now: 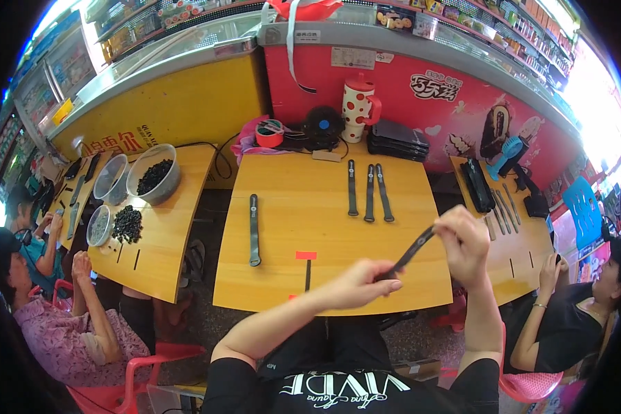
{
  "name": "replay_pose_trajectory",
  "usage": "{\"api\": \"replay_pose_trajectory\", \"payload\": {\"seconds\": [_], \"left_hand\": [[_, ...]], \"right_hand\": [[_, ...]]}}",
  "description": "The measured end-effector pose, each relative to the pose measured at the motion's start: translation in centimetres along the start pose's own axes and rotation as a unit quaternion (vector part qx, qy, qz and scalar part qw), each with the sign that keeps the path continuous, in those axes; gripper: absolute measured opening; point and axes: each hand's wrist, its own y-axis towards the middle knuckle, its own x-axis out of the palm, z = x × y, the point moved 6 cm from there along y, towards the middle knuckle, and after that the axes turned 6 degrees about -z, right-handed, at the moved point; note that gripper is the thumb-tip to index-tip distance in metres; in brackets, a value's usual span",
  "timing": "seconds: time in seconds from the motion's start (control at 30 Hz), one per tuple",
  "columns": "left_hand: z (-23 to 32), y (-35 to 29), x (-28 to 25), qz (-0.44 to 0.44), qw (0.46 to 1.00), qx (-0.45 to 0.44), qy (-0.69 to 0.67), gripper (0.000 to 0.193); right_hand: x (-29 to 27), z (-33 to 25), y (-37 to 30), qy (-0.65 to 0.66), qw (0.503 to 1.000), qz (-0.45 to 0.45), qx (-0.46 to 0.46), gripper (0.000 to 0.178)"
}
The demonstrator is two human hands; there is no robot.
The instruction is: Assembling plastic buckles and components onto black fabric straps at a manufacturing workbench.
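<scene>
A short black strap (415,250) is stretched at a slant over the right front of the wooden table (290,186). My left hand (362,283) is closed on its lower end. At its upper end my right hand (464,241) pinches it with the fingertips. Similar dark straps with a rounded, ring-like end lie flat on the table: one strap (254,231) by itself on the left, and a group of three straps (370,193) farther back on the right. A piece of red tape (306,255) and a dark strip (308,276) mark the tabletop left of my hands.
Along the back edge stand a polka-dot tumbler (359,110), a black fan (323,124), a roll of red tape (269,133) and stacked black pouches (397,140). Tubs of black parts (153,176) sit on the left table. Seated people (93,317) work at both sides.
</scene>
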Motion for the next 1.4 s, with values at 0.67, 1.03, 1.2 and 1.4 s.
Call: {"api": "replay_pose_trajectory", "payload": {"seconds": [0.67,1.03,1.2,1.4], "left_hand": [[-14.3,18.2,-4.4,0.289,0.898,-0.225,-0.245,0.032],[-13.8,18.2,-4.1,0.302,0.875,-0.215,-0.312,0.033],[-10.7,12.2,-2.3,0.219,0.913,-0.212,-0.271,0.028],[-2.1,-1.8,-14.2,0.425,0.822,0.008,0.38,0.013]], "right_hand": [[13.8,34.8,0.7,0.055,0.976,-0.022,0.21,0.005],[12.3,31.7,-3.0,-0.124,0.972,-0.077,0.185,0.013],[13.9,29.6,-4.4,-0.14,0.964,-0.107,0.198,0.016],[9.6,30.6,-6.2,-0.066,0.968,-0.02,0.242,0.02]]}}
